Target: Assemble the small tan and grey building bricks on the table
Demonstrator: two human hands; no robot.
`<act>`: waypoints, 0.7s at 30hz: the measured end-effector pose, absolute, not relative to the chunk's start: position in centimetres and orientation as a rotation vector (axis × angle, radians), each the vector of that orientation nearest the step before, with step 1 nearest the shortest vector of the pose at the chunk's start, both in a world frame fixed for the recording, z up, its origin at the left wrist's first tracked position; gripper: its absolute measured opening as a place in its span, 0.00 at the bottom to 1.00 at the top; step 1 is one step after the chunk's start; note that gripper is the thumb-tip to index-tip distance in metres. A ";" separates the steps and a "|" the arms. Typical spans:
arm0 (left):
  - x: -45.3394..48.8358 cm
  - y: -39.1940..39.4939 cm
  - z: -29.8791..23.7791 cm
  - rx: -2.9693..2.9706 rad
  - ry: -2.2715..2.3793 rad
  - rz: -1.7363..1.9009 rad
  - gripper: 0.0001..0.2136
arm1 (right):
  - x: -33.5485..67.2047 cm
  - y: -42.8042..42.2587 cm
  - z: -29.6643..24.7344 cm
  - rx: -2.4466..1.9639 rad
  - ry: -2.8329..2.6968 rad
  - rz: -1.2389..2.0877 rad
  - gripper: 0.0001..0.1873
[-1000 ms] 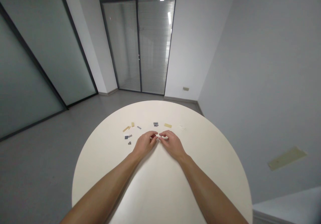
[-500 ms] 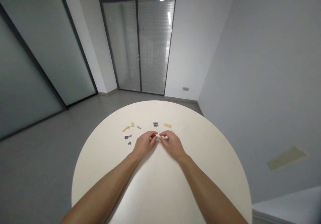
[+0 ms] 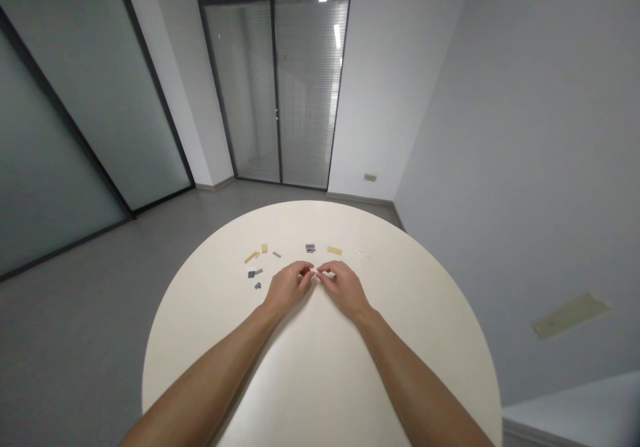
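Observation:
My left hand (image 3: 289, 287) and my right hand (image 3: 344, 290) meet at their fingertips near the middle of a round cream table (image 3: 415, 313). Between them they pinch a small white piece (image 3: 313, 273), mostly hidden by my fingers. Left of my left hand lie small dark grey bricks (image 3: 255, 273) and a grey brick (image 3: 258, 285). Further back are a long tan plate (image 3: 251, 257), a small grey brick (image 3: 277, 255) and a dark grey stack (image 3: 310, 247). A tan plate (image 3: 335, 250) and a pale white plate (image 3: 363, 255) lie beyond my right hand.
The round table's far edge (image 3: 320, 201) curves behind the pieces, with grey floor (image 3: 125, 280) beyond it. Frosted glass panels (image 3: 90, 100) stand at the left, glass doors with blinds (image 3: 275, 87) at the back, and a pale wall (image 3: 500, 133) at the right.
My hands stay together at the fingertips, with only slight finger movement. The whole view has shifted very slightly, and the pieces on the table have not visibly moved.

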State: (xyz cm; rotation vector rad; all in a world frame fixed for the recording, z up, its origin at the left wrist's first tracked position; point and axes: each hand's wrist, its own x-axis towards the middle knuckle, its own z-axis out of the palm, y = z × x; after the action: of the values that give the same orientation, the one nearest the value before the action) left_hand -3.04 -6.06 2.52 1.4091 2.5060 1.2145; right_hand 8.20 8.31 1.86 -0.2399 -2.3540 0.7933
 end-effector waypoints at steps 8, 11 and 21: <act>-3.2 -6.0 2.5 1.406 2.506 1.215 0.12 | 8.2 8.5 1.7 -0.231 -2.369 0.777 0.07; -3.2 -6.0 2.5 1.382 2.508 1.206 0.12 | 8.1 8.5 1.5 -0.243 -2.370 0.796 0.08; -3.1 -6.1 2.9 1.436 2.504 1.181 0.13 | 8.1 8.5 1.5 -0.267 -2.372 0.810 0.10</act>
State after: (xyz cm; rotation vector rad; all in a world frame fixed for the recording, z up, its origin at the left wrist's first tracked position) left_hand -3.08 -6.11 2.91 1.4357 2.5038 1.1808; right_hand 8.06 8.52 1.47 -0.2666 -2.3716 0.8099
